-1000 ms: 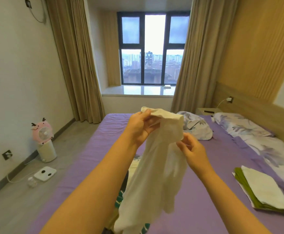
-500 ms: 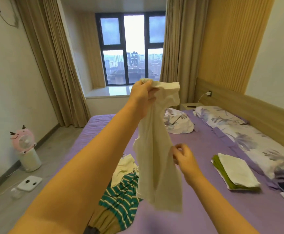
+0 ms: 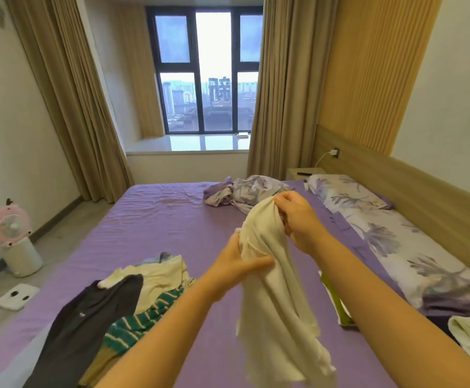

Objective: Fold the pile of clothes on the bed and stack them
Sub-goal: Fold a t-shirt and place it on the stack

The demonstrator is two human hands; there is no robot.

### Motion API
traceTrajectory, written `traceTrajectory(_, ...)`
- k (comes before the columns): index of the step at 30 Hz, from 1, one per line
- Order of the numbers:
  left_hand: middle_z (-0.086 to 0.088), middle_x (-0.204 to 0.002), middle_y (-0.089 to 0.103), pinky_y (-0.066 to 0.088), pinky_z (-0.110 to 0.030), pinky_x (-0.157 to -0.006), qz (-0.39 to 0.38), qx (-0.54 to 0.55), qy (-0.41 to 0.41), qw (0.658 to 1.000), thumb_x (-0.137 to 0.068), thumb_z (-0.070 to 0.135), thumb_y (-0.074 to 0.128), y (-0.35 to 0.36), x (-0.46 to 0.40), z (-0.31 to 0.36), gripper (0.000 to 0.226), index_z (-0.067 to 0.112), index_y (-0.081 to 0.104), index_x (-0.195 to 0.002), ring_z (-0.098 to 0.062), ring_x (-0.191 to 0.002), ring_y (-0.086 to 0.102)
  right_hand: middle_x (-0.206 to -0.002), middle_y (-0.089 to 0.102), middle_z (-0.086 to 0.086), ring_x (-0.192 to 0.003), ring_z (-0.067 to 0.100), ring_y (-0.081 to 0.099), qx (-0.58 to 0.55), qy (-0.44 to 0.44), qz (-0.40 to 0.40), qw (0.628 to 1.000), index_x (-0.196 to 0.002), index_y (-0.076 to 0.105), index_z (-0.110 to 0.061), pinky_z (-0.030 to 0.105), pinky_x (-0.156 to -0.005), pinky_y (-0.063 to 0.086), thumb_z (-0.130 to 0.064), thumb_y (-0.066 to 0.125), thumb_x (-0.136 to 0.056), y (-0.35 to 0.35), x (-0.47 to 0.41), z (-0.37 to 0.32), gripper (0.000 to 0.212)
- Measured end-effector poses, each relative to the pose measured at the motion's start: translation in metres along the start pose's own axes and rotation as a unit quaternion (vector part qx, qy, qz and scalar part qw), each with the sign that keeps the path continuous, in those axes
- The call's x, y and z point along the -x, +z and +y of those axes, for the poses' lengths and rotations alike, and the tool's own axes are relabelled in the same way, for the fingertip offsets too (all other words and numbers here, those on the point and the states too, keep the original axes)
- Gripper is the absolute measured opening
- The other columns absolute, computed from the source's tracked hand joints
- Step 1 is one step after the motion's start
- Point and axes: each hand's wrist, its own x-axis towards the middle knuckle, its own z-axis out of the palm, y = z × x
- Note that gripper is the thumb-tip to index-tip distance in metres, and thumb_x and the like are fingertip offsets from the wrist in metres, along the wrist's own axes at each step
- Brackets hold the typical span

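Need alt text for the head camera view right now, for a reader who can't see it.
Both hands, the left hand and the right hand, grip a cream garment held up over a purple bed. An unfolded clothes pile lies at lower left.

Far beyond the hands a dark-framed window (image 3: 204,74) shows city buildings, with beige curtains (image 3: 68,88) hanging on either side. Off to the left, on the floor, a pink fan (image 3: 8,226) with small antlers sits on a white cylinder (image 3: 21,257), and a white flat device (image 3: 18,296) lies nearer. To the right, floral pillows (image 3: 348,194) line a wooden headboard (image 3: 412,191). A crumpled floral sheet (image 3: 245,191) lies just beyond.
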Motion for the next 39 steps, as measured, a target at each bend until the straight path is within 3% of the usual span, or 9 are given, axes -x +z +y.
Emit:
traceTrajectory(4, -0.012, -0.091, 0.072, 0.055, -0.033, -0.071, 0.113, 0.084, -0.009, 0.99, -0.086, 0.012, 0.068, 0.043, -0.02, -0.005, 0.006, 0.01, 0.068, -0.092, -0.022, -0.084, 0.068, -0.079, 0.062, -0.001, -0.067, 0.012, 0.057, 0.011, -0.034, -0.038, 0.999, -0.096, 0.051, -0.02, 0.022, -0.056, 0.045, -0.025, 0.055, -0.096, -0.029, -0.002, 0.016, 0.006)
traceTrajectory(10, -0.011, -0.075, 0.073, 0.057, -0.031, -0.056, 0.15, 0.161, -0.025, 0.975, -0.089, 0.026, 0.066, 0.052, -0.046, 0.016, 0.022, 0.006, 0.07, -0.081, -0.021, -0.068, 0.07, -0.105, 0.066, -0.018, -0.096, -0.002, 0.062, 0.094, -0.075, -0.103, 0.987, -0.117, 0.053, -0.037, 0.018, -0.079, 0.052, -0.03, 0.073, -0.08, -0.073, 0.028, 0.047, 0.042)
traceTrajectory(18, -0.015, -0.076, 0.06, 0.047, -0.02, -0.049, 0.125, 0.101, -0.071, 0.984, -0.092, 0.049, 0.052, 0.03, -0.058, 0.02, 0.045, 0.005, 0.06, -0.086, -0.014, -0.055, 0.059, -0.081, 0.07, 0.005, -0.071, 0.019, 0.068, -0.042, -0.027, -0.072, 0.996, -0.098, 0.062, -0.014, 0.029, -0.055, 0.053, -0.019, 0.059, -0.092, -0.085, 0.024, 0.049, 0.009)
traceTrajectory(22, -0.008, -0.088, 0.064, 0.048, -0.027, -0.064, 0.138, 0.005, -0.042, 0.99, -0.092, 0.039, 0.058, 0.012, -0.063, 0.02, 0.04, -0.001, 0.063, -0.099, -0.021, -0.081, 0.06, -0.07, 0.067, 0.001, -0.056, 0.013, 0.062, -0.082, 0.014, -0.056, 0.995, -0.098, 0.057, -0.013, 0.026, -0.044, 0.044, -0.023, 0.054, -0.095, -0.072, 0.01, 0.044, 0.011)
traceTrajectory(26, 0.01, -0.098, 0.059, 0.043, -0.014, -0.069, 0.258, -0.147, 0.121, 0.947, -0.089, 0.036, 0.064, 0.011, -0.044, 0.017, 0.015, 0.032, 0.058, -0.102, -0.001, -0.086, 0.057, -0.067, 0.067, -0.001, -0.055, 0.01, 0.065, -0.114, 0.056, -0.018, 0.992, -0.099, 0.059, -0.01, 0.026, -0.046, 0.05, -0.02, 0.05, -0.098, -0.062, -0.007, 0.04, 0.013)
traceTrajectory(30, 0.019, -0.134, 0.045, 0.038, -0.005, -0.091, 0.073, -0.153, 0.153, 0.974, -0.068, 0.068, 0.065, 0.034, -0.012, 0.005, 0.075, 0.044, 0.038, -0.134, 0.013, -0.117, 0.043, -0.061, 0.067, 0.001, -0.052, 0.013, 0.066, -0.149, 0.093, 0.018, 0.984, -0.099, 0.058, -0.006, 0.027, -0.043, 0.051, -0.017, 0.048, -0.099, -0.056, -0.017, 0.038, 0.015)
traceTrajectory(33, 0.02, -0.156, 0.003, 0.009, -0.003, -0.109, -0.007, -0.286, 0.171, 0.943, -0.082, 0.043, 0.069, 0.053, -0.018, -0.011, 0.096, 0.041, -0.001, -0.147, 0.003, -0.144, 0.005, -0.077, 0.067, 0.013, -0.064, 0.023, 0.067, -0.2, 0.121, 0.046, 0.971, -0.109, 0.057, 0.001, 0.032, -0.046, 0.056, -0.013, 0.046, -0.099, -0.052, -0.02, 0.037, 0.02)
traceTrajectory(37, 0.0, -0.111, 0.068, 0.043, -0.014, -0.084, 0.137, -0.226, 0.166, 0.95, -0.091, 0.008, 0.061, 0.041, -0.041, 0.0, 0.029, 0.017, 0.066, -0.118, -0.013, -0.102, 0.062, -0.08, 0.064, 0.014, -0.071, 0.026, 0.065, -0.231, 0.144, 0.051, 0.961, -0.108, 0.057, 0.001, 0.033, -0.053, 0.058, -0.013, 0.046, -0.1, -0.058, -0.019, 0.041, 0.02)
traceTrajectory(39, 0.001, -0.083, 0.069, 0.048, -0.028, -0.073, 0.127, -0.146, 0.129, 0.973, -0.092, 0.01, 0.061, 0.027, -0.051, 0.015, 0.014, 0.017, 0.072, -0.09, -0.012, -0.076, 0.062, -0.069, 0.066, 0.007, -0.061, 0.018, 0.065, -0.191, 0.133, 0.047, 0.971, -0.097, 0.06, -0.005, 0.03, -0.047, 0.053, -0.017, 0.049, -0.099, -0.062, -0.017, 0.043, 0.016)
